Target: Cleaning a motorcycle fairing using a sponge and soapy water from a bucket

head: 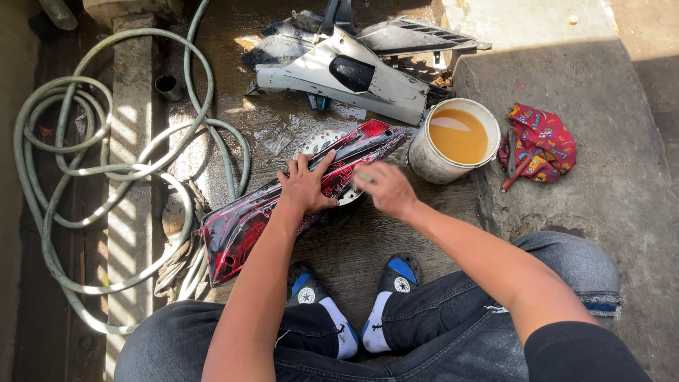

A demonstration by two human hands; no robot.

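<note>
The left hand [305, 185] lay flat, fingers spread, pressing on the red-and-black fairing panel [283, 201]. The right hand [385, 187] was blurred at the panel's three-o'clock end, curled around something small; whether it gripped I cannot tell. The panel lay on wet concrete floor [353, 262] ahead of the shoes. It looked stiff, light, slick; edges offer the surest hold. A bucket [456, 138] stood at two o'clock, a hose [106, 170] at nine.
</note>
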